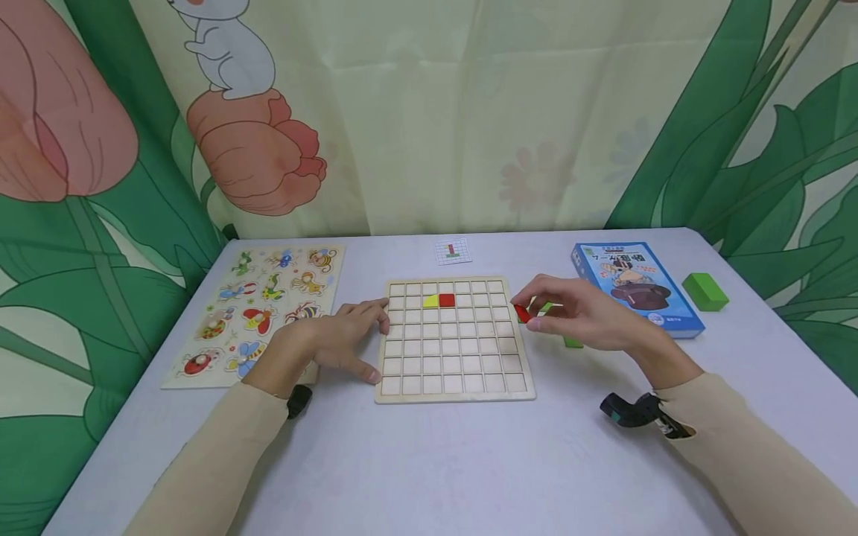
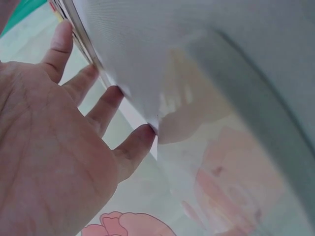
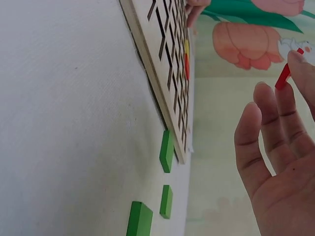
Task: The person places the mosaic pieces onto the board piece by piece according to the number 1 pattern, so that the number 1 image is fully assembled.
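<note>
A wooden grid board lies on the table, with a yellow piece and a red square side by side in its second row. My left hand rests at the board's left edge, fingers spread; in the left wrist view the hand shows its palm and extended fingers. Beyond the board's right edge my right hand pinches a small red piece between thumb and fingers. In the right wrist view that red piece is held by the hand, above the table.
Green blocks lie close to the board's right edge, partly under the right hand in the head view. A blue box and a green block stand at the right. A small grid card lies behind the board, an insect picture sheet at left.
</note>
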Action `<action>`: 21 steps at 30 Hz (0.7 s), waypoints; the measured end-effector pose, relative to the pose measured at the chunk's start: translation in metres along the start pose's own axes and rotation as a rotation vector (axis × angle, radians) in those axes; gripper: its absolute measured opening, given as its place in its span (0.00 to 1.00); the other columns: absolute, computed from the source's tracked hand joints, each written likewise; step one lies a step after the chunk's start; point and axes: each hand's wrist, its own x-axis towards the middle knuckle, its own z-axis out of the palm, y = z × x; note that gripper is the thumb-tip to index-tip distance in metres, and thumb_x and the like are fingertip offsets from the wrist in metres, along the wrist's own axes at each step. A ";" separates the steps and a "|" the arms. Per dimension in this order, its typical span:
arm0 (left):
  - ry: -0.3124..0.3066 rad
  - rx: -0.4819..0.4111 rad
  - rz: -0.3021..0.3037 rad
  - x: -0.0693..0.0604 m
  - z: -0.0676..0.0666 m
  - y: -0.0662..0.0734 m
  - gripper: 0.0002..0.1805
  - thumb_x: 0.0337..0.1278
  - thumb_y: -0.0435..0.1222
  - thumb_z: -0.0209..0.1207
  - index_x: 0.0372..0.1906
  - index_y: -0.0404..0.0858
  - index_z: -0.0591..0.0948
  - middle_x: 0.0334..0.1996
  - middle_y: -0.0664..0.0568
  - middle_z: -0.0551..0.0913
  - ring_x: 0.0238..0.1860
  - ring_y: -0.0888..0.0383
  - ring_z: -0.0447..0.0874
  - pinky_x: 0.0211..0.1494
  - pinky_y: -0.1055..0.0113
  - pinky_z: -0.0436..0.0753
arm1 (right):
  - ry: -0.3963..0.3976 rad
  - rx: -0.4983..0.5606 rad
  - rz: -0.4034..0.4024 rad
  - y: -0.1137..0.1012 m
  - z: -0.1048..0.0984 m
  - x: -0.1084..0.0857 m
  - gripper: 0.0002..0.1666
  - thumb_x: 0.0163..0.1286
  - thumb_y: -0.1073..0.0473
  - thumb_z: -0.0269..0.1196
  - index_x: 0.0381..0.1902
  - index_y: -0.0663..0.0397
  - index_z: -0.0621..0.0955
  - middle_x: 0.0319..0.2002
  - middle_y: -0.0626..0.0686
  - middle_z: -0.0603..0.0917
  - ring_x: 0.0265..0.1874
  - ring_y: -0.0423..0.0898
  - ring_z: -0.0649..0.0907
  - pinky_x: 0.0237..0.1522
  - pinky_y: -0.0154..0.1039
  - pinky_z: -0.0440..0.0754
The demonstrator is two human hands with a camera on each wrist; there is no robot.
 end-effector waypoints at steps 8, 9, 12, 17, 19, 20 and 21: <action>0.016 0.009 -0.014 -0.001 0.000 -0.002 0.36 0.49 0.55 0.76 0.55 0.50 0.67 0.84 0.48 0.43 0.78 0.41 0.51 0.71 0.40 0.66 | -0.012 0.011 0.016 0.001 0.000 0.026 0.20 0.71 0.66 0.68 0.58 0.49 0.82 0.51 0.53 0.83 0.47 0.49 0.84 0.46 0.38 0.83; 0.016 0.012 -0.010 0.000 0.000 -0.002 0.36 0.49 0.56 0.76 0.55 0.50 0.67 0.84 0.48 0.43 0.78 0.41 0.51 0.70 0.40 0.66 | -0.018 0.020 0.022 0.001 0.001 0.029 0.19 0.71 0.66 0.67 0.58 0.49 0.82 0.52 0.54 0.83 0.47 0.50 0.83 0.46 0.38 0.83; 0.011 0.016 -0.009 0.001 0.000 -0.002 0.36 0.49 0.56 0.76 0.55 0.50 0.66 0.84 0.48 0.44 0.78 0.41 0.52 0.71 0.40 0.65 | -0.042 0.038 0.050 0.003 0.004 0.034 0.19 0.71 0.65 0.67 0.58 0.49 0.82 0.53 0.59 0.83 0.48 0.51 0.83 0.47 0.40 0.84; 0.001 0.026 -0.007 0.001 0.001 0.001 0.36 0.50 0.56 0.75 0.56 0.52 0.67 0.84 0.51 0.43 0.78 0.44 0.51 0.71 0.41 0.65 | -0.047 0.027 0.111 0.005 0.010 0.039 0.18 0.71 0.62 0.68 0.58 0.47 0.83 0.56 0.63 0.83 0.49 0.53 0.83 0.50 0.42 0.84; 0.001 0.038 -0.015 0.001 0.000 0.002 0.36 0.50 0.57 0.75 0.56 0.52 0.67 0.84 0.52 0.43 0.78 0.44 0.52 0.71 0.41 0.66 | -0.045 0.008 0.110 0.004 0.011 0.046 0.19 0.71 0.61 0.68 0.59 0.49 0.82 0.55 0.62 0.83 0.48 0.53 0.83 0.51 0.42 0.84; 0.001 0.043 -0.022 0.001 0.000 0.002 0.36 0.50 0.57 0.75 0.56 0.52 0.67 0.84 0.52 0.42 0.78 0.45 0.52 0.71 0.42 0.67 | -0.050 0.004 0.102 0.003 0.011 0.051 0.19 0.71 0.62 0.68 0.59 0.50 0.82 0.55 0.62 0.83 0.48 0.53 0.83 0.51 0.43 0.84; 0.003 0.045 -0.027 0.000 0.000 0.002 0.36 0.50 0.57 0.75 0.56 0.52 0.67 0.84 0.52 0.42 0.78 0.45 0.52 0.71 0.42 0.66 | -0.055 -0.002 0.093 0.003 0.012 0.055 0.19 0.71 0.62 0.68 0.59 0.51 0.82 0.55 0.62 0.84 0.48 0.52 0.83 0.51 0.43 0.84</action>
